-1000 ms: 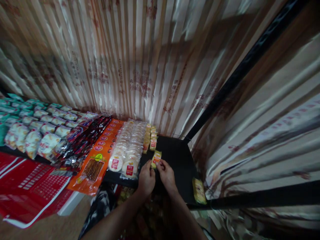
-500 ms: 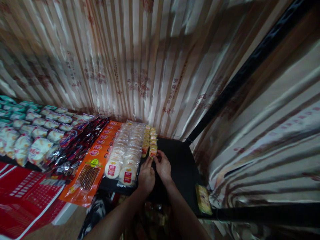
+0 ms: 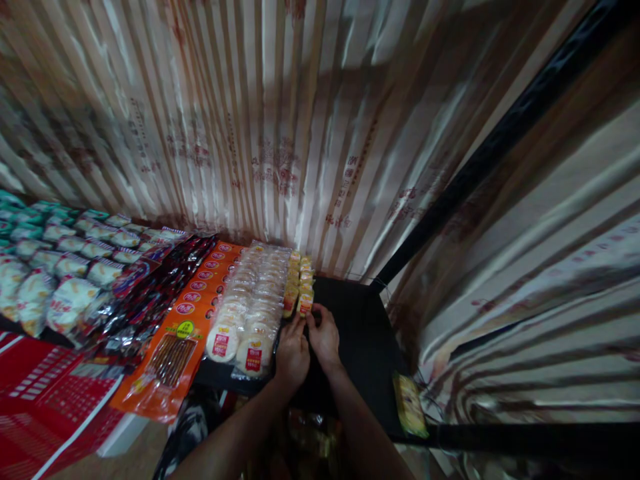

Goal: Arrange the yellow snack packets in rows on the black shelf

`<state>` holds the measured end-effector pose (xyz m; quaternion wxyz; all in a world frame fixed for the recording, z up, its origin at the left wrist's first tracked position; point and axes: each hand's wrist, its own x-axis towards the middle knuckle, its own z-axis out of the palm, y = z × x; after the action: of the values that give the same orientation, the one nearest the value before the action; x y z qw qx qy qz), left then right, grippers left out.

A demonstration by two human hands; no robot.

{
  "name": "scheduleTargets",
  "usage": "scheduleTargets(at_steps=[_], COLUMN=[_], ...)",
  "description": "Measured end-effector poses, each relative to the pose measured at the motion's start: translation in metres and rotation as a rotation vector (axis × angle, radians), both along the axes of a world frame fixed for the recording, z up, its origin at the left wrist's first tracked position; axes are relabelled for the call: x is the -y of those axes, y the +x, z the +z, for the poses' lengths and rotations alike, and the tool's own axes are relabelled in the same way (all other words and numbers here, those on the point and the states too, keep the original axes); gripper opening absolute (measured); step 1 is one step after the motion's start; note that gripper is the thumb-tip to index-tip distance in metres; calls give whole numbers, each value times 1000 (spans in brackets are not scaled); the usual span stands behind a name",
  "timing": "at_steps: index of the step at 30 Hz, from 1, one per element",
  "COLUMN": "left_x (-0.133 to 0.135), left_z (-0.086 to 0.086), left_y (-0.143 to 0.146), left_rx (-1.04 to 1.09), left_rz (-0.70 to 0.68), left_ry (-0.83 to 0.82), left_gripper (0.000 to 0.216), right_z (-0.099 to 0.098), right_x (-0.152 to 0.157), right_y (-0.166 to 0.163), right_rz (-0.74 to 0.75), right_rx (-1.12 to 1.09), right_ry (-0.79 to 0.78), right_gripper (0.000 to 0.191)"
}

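Observation:
Two short rows of small yellow snack packets [image 3: 291, 293] lie on the black shelf [image 3: 357, 333]. The front packet of the right-hand row [image 3: 305, 303] is between the fingertips of both my hands. My left hand [image 3: 293, 353] is at its near left corner, with fingers bent together. On its near right side, my right hand [image 3: 324, 337] pinches with thumb and forefinger. Just left of my left hand are two rows of round white crackers [image 3: 254, 350] in clear wrappers.
Further left lie orange snack bags [image 3: 175, 347], dark red packets [image 3: 145, 300] and white packets [image 3: 73, 303]. A red basket [image 3: 45, 407] stands below the shelf front. One yellow packet [image 3: 410, 405] rests at the right front corner. A black post [image 3: 450, 200] and striped sheeting [image 3: 280, 100] enclose the shelf.
Both hands stay at the front yellow packet, with only a slight shift of the fingers. The camera view has moved a little, so the goods at left appear slightly further left.

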<state>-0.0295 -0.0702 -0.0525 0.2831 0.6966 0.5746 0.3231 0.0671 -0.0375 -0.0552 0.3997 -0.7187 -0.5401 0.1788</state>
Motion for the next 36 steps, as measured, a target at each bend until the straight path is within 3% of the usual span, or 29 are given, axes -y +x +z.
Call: scheduleTargets(at_steps=[6, 11, 17, 23, 27, 31, 36], left_x=[6, 26, 63, 95, 107, 115, 122], left_z=[4, 11, 14, 15, 21, 23, 6], left_y=[-3, -4, 3, 8, -1, -10, -9], left_rx=[10, 68, 115, 144, 115, 99, 219], left_rz=[-12, 24, -100, -205, -205, -184, -136], left_ry=[-8, -26, -131, -181, -222, -247, -368], left_gripper=[45, 34, 28, 27, 26, 25, 24], right_z=[3, 7, -3, -1, 9, 6, 9], right_x=[30, 96, 159, 171, 173, 175, 178], right_y=[2, 30, 77, 83, 72, 66, 55], right_rz=[3, -71, -215, -190, -163, -102, -61], right_rx=[13, 338, 663, 799, 732, 564, 123], right_ry=[98, 182, 82, -104, -90, 29, 114], right_gripper=[41, 36, 37, 40, 43, 43, 39])
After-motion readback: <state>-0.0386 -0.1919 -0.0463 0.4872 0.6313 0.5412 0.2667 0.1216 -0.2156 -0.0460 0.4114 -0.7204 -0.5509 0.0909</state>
